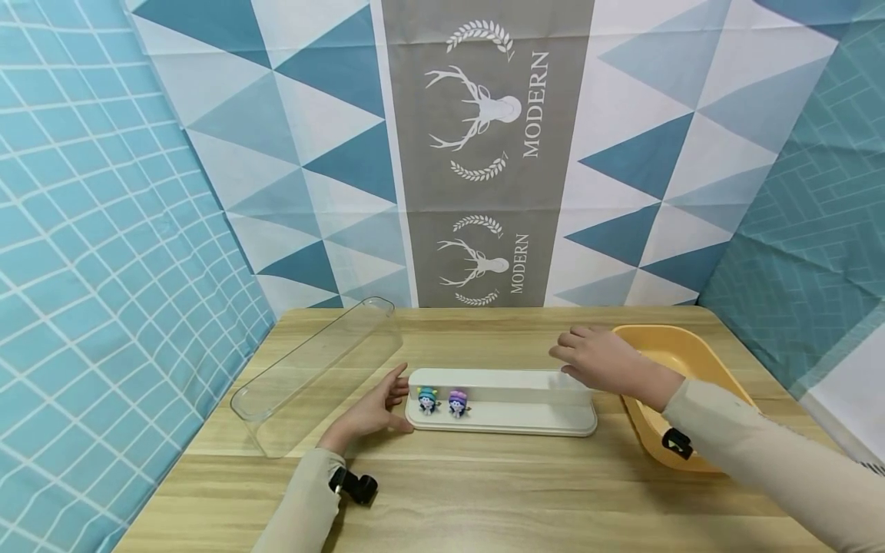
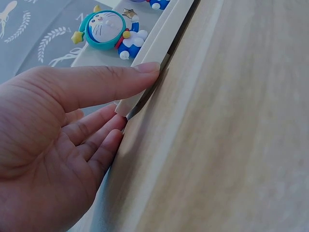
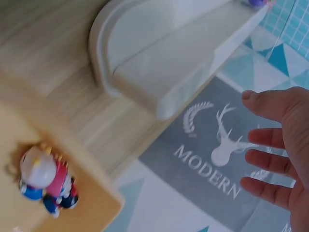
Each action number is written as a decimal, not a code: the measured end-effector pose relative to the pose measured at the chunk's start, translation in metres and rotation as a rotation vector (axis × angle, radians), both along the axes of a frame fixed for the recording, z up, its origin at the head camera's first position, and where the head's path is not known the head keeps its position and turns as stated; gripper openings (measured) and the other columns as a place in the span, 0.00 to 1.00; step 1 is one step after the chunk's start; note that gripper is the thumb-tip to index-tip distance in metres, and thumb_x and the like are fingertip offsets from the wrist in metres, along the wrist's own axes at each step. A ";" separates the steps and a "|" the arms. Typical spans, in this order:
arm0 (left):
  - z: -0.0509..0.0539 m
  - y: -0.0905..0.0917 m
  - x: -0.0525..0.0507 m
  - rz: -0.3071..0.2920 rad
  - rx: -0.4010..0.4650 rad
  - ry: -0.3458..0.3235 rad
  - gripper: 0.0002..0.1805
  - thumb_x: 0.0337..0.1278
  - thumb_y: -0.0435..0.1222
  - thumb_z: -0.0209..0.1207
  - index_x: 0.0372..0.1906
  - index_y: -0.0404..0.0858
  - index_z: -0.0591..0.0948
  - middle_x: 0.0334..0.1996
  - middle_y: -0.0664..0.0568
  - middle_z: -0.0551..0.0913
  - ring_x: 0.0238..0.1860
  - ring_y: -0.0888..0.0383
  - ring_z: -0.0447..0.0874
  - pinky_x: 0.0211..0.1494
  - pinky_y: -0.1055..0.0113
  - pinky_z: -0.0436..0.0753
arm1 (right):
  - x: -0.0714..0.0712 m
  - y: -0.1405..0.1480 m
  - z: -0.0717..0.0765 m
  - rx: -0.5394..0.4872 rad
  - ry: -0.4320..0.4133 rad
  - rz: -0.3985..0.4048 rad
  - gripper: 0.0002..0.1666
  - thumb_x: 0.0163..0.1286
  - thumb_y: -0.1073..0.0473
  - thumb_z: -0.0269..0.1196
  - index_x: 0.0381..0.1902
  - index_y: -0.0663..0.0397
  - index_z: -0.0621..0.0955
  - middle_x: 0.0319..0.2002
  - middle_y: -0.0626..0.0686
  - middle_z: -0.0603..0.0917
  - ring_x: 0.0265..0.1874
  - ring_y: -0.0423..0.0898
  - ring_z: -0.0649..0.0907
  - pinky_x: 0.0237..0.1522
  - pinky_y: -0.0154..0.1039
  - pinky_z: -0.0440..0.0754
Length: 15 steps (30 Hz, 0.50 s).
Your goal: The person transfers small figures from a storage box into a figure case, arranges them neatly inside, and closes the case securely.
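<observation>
A white stepped stand [image 1: 525,415] lies on the table with two small figures on its left part, one with a teal hood [image 1: 427,400] and one with a purple hood [image 1: 458,403]. At the stand's left end is my left hand [image 1: 369,411]; in the left wrist view the thumb of that hand [image 2: 63,125] rests on the stand's edge [image 2: 161,36], its other fingers around the end. My right hand [image 1: 598,357] hovers above the stand's right end, between it and the bin. In the right wrist view its fingers [image 3: 270,159] are spread apart, holding nothing.
A clear plastic cover [image 1: 318,376] stands at the left of the table. On the right is a yellow bin [image 1: 653,445], partly under my right arm; the right wrist view shows a figure with red and blue parts [image 3: 48,179] inside it. Patterned cloth hangs behind the table.
</observation>
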<state>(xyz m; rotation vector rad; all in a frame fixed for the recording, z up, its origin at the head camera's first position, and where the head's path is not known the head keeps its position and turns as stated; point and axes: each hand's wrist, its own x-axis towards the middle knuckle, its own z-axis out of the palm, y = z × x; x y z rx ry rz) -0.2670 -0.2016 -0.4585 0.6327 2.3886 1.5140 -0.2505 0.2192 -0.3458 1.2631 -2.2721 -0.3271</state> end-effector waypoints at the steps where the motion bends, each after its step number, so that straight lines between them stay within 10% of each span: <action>1: 0.000 0.000 0.000 0.002 0.001 -0.003 0.64 0.40 0.22 0.74 0.78 0.28 0.43 0.69 0.30 0.63 0.68 0.36 0.64 0.72 0.45 0.64 | -0.001 0.003 0.001 0.003 0.007 -0.006 0.18 0.53 0.60 0.78 0.42 0.55 0.85 0.37 0.53 0.84 0.37 0.50 0.83 0.38 0.43 0.86; 15: 0.002 0.000 0.002 -0.007 0.002 -0.007 0.64 0.41 0.23 0.74 0.78 0.28 0.42 0.70 0.30 0.62 0.69 0.35 0.63 0.72 0.45 0.64 | -0.025 0.048 0.006 0.069 0.063 -0.049 0.15 0.54 0.61 0.76 0.37 0.56 0.82 0.34 0.54 0.84 0.34 0.52 0.82 0.35 0.45 0.85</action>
